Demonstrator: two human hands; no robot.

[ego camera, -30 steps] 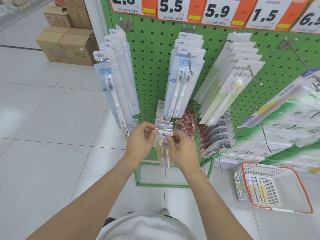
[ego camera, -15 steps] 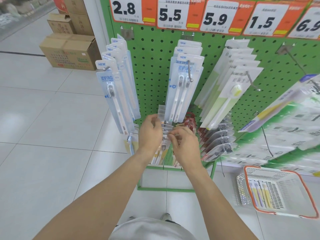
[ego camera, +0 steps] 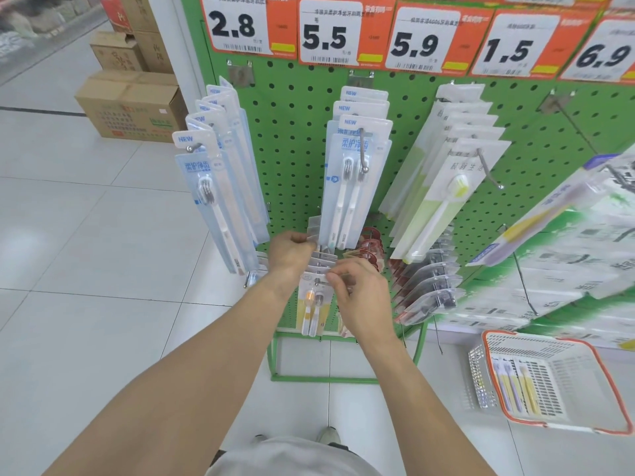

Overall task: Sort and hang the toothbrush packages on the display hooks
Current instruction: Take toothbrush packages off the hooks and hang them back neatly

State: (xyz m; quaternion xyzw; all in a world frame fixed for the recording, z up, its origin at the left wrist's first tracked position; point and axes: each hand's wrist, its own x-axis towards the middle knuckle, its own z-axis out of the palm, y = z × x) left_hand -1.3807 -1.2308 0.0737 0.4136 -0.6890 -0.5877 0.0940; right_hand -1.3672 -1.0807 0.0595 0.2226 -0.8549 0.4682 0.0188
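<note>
So both hands are down at the low middle hook [ego camera: 321, 266] of the green pegboard [ego camera: 295, 139], where a row of toothbrush packages [ego camera: 314, 304] with orange and grey brushes hangs. The left hand [ego camera: 290, 254] has its fingers curled round the clear top tabs further back on that hook, pinching them. The right hand [ego camera: 360, 297] pinches the top edge of the front package between thumb and fingertips, right by the hook's tip. That front package hangs straight down, its card touching the ones behind.

Above, 2 hooks carry pale blue "NEW" packs [ego camera: 350, 173], another bunch [ego camera: 220, 187] sits off to the left, and green-white packs [ego camera: 443, 187] hang to the right. Price tags [ego camera: 330, 32] along the top read 2.8, 5.5, 5.9, 1.5, 6.9. A white basket with an orange rim [ego camera: 604, 379] sits on the floor at right with a few yellow and purple brush packs [ego camera: 512, 389] in it. Cardboard boxes [ego camera: 130, 104] are stacked back left.
</note>
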